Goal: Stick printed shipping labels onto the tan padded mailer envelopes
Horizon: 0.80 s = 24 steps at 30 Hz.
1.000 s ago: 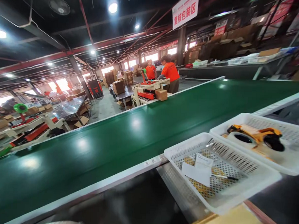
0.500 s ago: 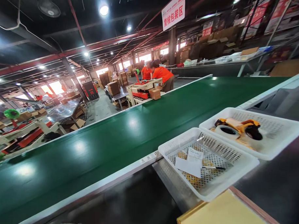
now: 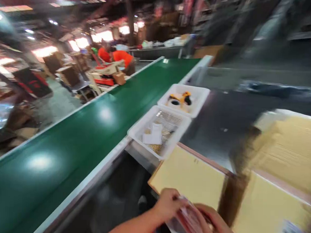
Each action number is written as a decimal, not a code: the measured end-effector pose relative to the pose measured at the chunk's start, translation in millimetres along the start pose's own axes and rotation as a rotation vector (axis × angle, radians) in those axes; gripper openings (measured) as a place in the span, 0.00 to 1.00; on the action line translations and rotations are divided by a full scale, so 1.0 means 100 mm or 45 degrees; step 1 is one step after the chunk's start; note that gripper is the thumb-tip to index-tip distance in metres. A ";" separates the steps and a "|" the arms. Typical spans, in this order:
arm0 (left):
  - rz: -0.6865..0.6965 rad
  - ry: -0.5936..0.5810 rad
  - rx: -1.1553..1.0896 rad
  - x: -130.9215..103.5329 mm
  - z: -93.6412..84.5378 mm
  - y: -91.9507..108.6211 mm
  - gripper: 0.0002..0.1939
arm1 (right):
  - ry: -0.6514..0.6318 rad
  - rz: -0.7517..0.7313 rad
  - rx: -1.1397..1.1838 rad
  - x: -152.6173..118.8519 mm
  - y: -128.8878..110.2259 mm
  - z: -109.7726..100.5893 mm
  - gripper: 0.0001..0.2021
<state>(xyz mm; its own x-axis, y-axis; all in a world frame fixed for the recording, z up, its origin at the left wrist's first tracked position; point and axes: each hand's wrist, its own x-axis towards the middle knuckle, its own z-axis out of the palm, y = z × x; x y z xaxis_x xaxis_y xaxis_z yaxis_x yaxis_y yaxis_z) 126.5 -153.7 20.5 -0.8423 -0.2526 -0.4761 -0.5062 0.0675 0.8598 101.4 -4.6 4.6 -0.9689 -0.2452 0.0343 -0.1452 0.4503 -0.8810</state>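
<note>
My left hand point(image 3: 167, 203) is closed on the upper edge of a pinkish, plastic-wrapped packet point(image 3: 190, 218) low in the view. On the packet's right side, my right hand point(image 3: 213, 222) has its fingers wrapped round it. Motion blur hides the packet's finer details. Just beyond both hands lies a flat, pale yellow package point(image 3: 191, 175). To the right is another yellow package point(image 3: 269, 209) with a white label near the bottom edge.
A green conveyor point(image 3: 94, 121) runs diagonally on the left. Beside it, one white basket point(image 3: 134, 131) holds papers, and another point(image 3: 205, 98) holds tape rolls. More yellow material point(image 3: 294, 145) lies at the right. People in orange shirts point(image 3: 123, 57) bend over equipment in the background.
The view has turned right and down, so the baskets appear further left. Both my hands and the packet they hold have come into view, along with more yellow packages.
</note>
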 end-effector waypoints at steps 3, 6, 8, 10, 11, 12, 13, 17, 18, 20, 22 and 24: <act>-0.015 -0.015 0.028 0.03 0.00 -0.27 0.20 | 0.041 0.084 0.053 0.18 0.00 0.04 0.18; -0.077 -0.056 0.090 -0.05 -0.13 -0.67 0.22 | 0.308 0.171 -0.097 0.64 0.20 0.24 0.20; -0.133 -0.127 0.110 -0.21 -0.25 -0.93 0.26 | 0.390 0.218 -0.189 0.89 0.37 0.36 0.17; -0.174 -0.251 0.112 -0.42 -0.37 -1.10 0.29 | 0.395 0.217 -0.278 1.01 0.50 0.43 0.14; -0.166 -0.333 0.110 -0.53 -0.43 -1.14 0.29 | 0.389 0.202 -0.348 1.03 0.54 0.46 0.13; -0.121 -0.417 0.114 -0.61 -0.48 -1.14 0.28 | 0.387 0.186 -0.430 1.02 0.57 0.48 0.12; -0.048 -0.467 0.126 -0.66 -0.53 -1.11 0.26 | 0.395 0.173 -0.524 0.98 0.58 0.50 0.13; 0.238 -0.187 0.203 -0.43 -0.63 -0.83 0.22 | 0.317 -0.080 -0.858 0.66 0.52 0.66 0.23; 0.251 -0.075 0.197 -0.29 -0.64 -0.76 0.23 | 0.190 -0.264 -0.908 0.57 0.52 0.70 0.24; 0.255 0.037 0.166 0.00 -0.65 -0.69 0.27 | -0.124 -0.675 -0.965 0.48 0.57 0.76 0.27; 0.259 0.047 0.124 0.23 -0.66 -0.68 0.30 | -0.150 -0.778 -1.010 0.55 0.72 0.74 0.28; 0.285 -0.002 0.055 0.33 -0.66 -0.72 0.30 | 0.108 -0.522 -1.069 0.72 0.87 0.65 0.28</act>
<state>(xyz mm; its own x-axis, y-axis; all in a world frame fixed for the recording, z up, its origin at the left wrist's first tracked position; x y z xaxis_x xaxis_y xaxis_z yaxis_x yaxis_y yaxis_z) 146.9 -230.9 -44.9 -0.9348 -0.2252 -0.2748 -0.3142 0.1631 0.9352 32.0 -39.0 -100.8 -0.8165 -0.4733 0.3305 -0.5438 0.8229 -0.1650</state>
